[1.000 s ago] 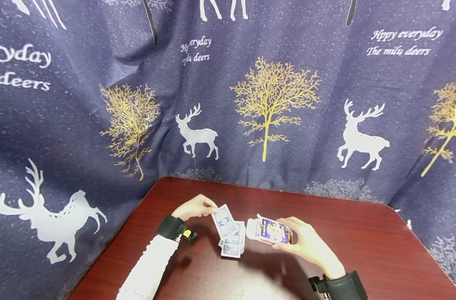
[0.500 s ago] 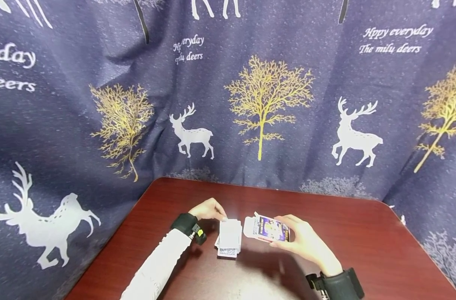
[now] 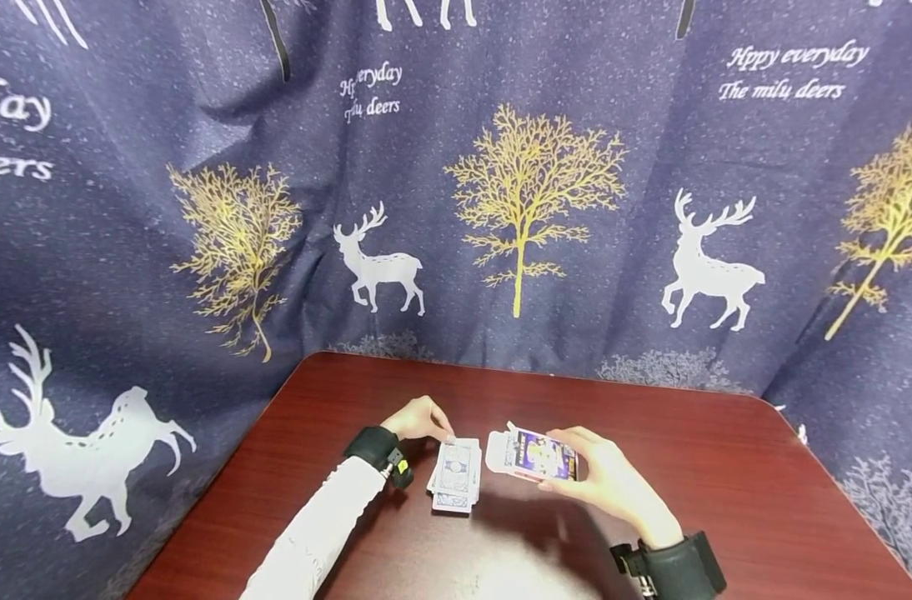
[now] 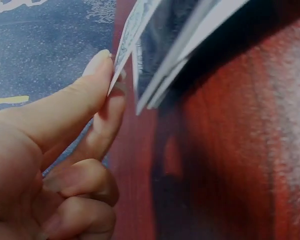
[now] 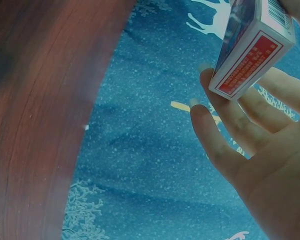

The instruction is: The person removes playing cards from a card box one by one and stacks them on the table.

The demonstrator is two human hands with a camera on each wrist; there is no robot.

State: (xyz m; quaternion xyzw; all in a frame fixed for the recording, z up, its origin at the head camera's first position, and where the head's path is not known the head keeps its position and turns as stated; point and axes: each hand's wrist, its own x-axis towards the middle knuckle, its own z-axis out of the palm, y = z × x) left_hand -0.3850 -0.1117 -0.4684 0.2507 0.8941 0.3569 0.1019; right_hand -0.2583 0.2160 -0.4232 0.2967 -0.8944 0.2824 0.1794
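A small pile of playing cards [image 3: 454, 475] is lying backs up on the dark red desk [image 3: 726, 483], a little toward nine o'clock of the desk's middle, its cards slightly fanned. The left hand [image 3: 420, 419] is sitting just beyond the pile, at about eleven o'clock from it, and its fingers [image 4: 97, 75] are pinching the edge of one card [image 4: 132, 27]: thumb and forefinger are closing together on it while the other fingers are curling into the palm. In the left wrist view that card is tilting up from the rest of the pile.

The right hand [image 3: 609, 479] is holding the card box [image 3: 534, 456] at about three o'clock of the pile, close beside it but not touching, and raised off the desk. Its fingers [image 5: 225, 135] are curling under the box and clamping it from below; the red end panel is showing in the right wrist view.

A blue curtain [image 3: 501, 208] printed with white deer and gold trees is hanging around the desk from nine o'clock through twelve to three.
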